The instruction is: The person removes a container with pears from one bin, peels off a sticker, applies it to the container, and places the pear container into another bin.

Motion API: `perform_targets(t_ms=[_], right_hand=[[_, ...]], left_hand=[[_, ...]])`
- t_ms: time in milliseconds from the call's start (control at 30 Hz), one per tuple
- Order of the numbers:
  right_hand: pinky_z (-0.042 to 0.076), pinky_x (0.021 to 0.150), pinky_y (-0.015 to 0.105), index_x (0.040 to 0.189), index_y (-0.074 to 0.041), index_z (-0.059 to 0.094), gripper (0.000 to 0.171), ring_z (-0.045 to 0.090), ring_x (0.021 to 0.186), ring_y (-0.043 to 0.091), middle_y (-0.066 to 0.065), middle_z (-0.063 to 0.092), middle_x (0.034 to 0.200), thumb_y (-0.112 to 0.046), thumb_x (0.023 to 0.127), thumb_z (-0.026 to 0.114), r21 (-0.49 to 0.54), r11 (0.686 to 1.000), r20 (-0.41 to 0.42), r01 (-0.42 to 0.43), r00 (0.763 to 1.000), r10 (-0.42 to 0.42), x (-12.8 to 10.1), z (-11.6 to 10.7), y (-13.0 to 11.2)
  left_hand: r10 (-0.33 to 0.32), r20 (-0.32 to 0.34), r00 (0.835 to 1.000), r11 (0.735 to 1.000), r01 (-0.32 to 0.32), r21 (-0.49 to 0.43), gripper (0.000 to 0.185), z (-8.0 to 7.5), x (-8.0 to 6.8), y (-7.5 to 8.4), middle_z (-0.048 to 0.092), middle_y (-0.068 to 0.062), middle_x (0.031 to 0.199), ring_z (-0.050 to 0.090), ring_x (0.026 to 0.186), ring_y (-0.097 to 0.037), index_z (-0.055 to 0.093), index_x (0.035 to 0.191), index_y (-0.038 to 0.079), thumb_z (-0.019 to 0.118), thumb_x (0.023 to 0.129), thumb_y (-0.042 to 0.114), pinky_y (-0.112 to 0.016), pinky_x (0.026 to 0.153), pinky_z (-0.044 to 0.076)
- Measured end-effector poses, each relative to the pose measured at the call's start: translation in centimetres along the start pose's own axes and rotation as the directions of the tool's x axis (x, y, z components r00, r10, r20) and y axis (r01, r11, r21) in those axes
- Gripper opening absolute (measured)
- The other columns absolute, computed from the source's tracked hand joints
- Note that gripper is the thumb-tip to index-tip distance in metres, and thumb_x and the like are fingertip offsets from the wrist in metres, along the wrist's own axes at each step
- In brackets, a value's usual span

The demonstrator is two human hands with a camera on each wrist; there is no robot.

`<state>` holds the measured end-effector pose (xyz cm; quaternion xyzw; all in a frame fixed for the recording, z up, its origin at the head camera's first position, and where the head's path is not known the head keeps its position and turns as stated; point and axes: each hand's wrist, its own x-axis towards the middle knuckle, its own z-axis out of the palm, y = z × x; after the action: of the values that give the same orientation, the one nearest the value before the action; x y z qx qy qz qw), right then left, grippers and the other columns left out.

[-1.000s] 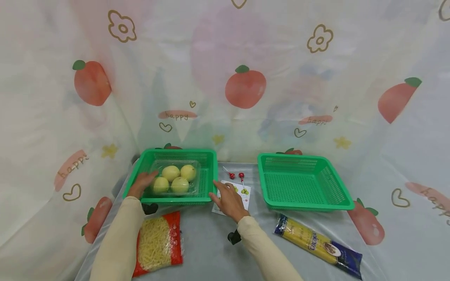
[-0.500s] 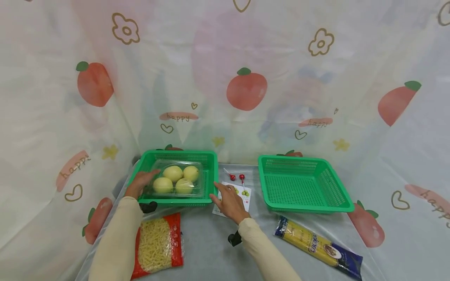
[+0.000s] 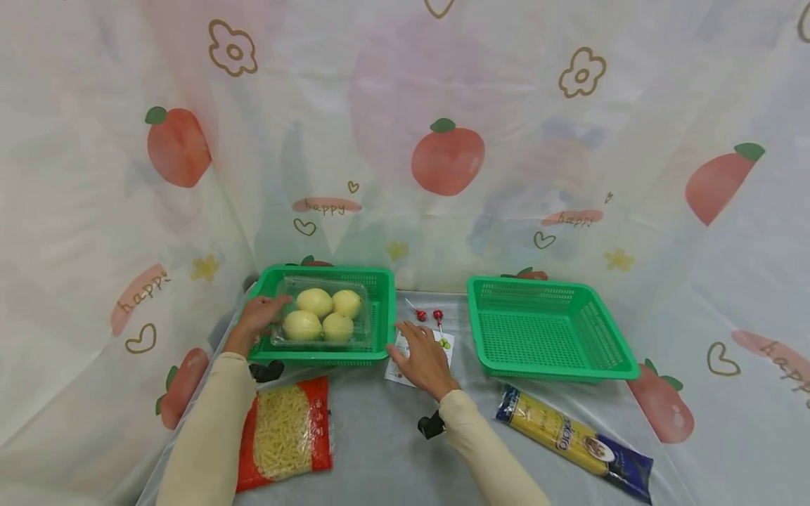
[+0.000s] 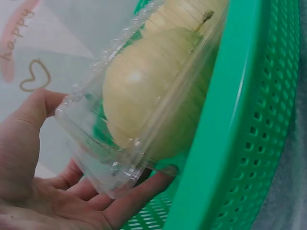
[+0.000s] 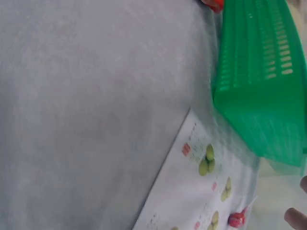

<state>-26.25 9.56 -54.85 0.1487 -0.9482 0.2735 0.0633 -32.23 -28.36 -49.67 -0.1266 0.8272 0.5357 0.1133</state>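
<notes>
**Hands at the left basket and card**

Pasta bag [image 3: 285, 434], red, lies on the counter [image 3: 380, 450] at 7 o'clock. Left hand [image 3: 254, 320] grips the clear pear box [image 3: 323, 316]: thumb on top, fingers [image 4: 139, 199] curled under its corner. Box sits tilted in the left green basket [image 3: 380, 309], at 10 o'clock. Right hand [image 3: 425, 358], fingers spread and flat, rests on the white card [image 3: 448, 344] just beside that basket. Two lollipops [image 3: 429, 316] lie at the card's 12 o'clock. Second green basket [image 3: 550, 330] at 2 o'clock; spaghetti pack [image 3: 572, 443] at 4 o'clock.
</notes>
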Motion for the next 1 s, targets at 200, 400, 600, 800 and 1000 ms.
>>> perform_targets(t_ms=[200,400,600,800,1000], right_hand=[[0.046,0.111,0.062,0.152,-0.017,0.059,0.054,0.048,0.145,0.036,0.012,0.055,0.157,-0.041,0.105,0.066,0.005,1.0,-0.064,-0.018,0.998,0.018,-0.2,-1.0,1.1],[0.045,0.112,0.063,0.151,-0.011,0.06,0.054,0.049,0.144,0.042,0.017,0.055,0.156,-0.033,0.103,0.07,0.047,0.999,-0.125,-0.02,0.992,0.026,-0.6,-2.9,2.4],[0.051,0.106,0.062,0.151,-0.011,0.059,0.051,0.052,0.142,0.04,0.018,0.053,0.156,-0.03,0.104,0.068,0.072,0.996,-0.171,-0.056,0.983,0.068,0.0,-5.5,3.3],[0.051,0.103,0.063,0.153,-0.008,0.055,0.053,0.053,0.139,0.042,0.02,0.053,0.154,-0.026,0.105,0.067,0.095,0.993,-0.16,-0.064,0.984,0.079,0.9,-8.0,4.9],[0.046,0.106,0.07,0.156,-0.013,0.053,0.053,0.043,0.147,0.045,0.021,0.047,0.16,-0.031,0.107,0.063,0.079,0.995,-0.151,-0.063,0.986,0.075,0.9,-10.7,6.3]], left_hand=[[0.02,-0.018,1.0,0.997,-0.022,-0.069,0.087,-0.3,-1.3,0.8,0.048,-0.023,0.156,0.066,0.116,-0.029,0.04,0.155,0.002,0.056,0.101,0.068,-0.036,0.079,0.064],[0.108,-0.018,0.994,0.978,-0.11,-0.18,0.076,0.6,-3.6,2.3,0.048,-0.025,0.156,0.067,0.117,-0.026,0.044,0.151,0.002,0.058,0.104,0.06,-0.036,0.085,0.065],[0.17,0.004,0.985,0.948,-0.162,-0.275,0.06,2.4,-6.5,3.1,0.052,-0.027,0.154,0.073,0.099,-0.013,0.052,0.136,0.005,0.062,0.104,0.055,-0.039,0.083,0.065],[0.159,0.01,0.987,0.957,-0.152,-0.246,0.055,4.3,-9.8,2.8,0.048,-0.023,0.157,0.062,0.131,-0.04,0.055,0.132,0.007,0.064,0.104,0.054,-0.036,0.081,0.063],[0.151,0.015,0.988,0.962,-0.144,-0.231,0.044,7.0,-13.9,2.0,0.062,-0.023,0.138,0.07,0.102,-0.03,0.058,0.124,0.005,0.068,0.103,0.043,-0.034,0.071,0.058]])
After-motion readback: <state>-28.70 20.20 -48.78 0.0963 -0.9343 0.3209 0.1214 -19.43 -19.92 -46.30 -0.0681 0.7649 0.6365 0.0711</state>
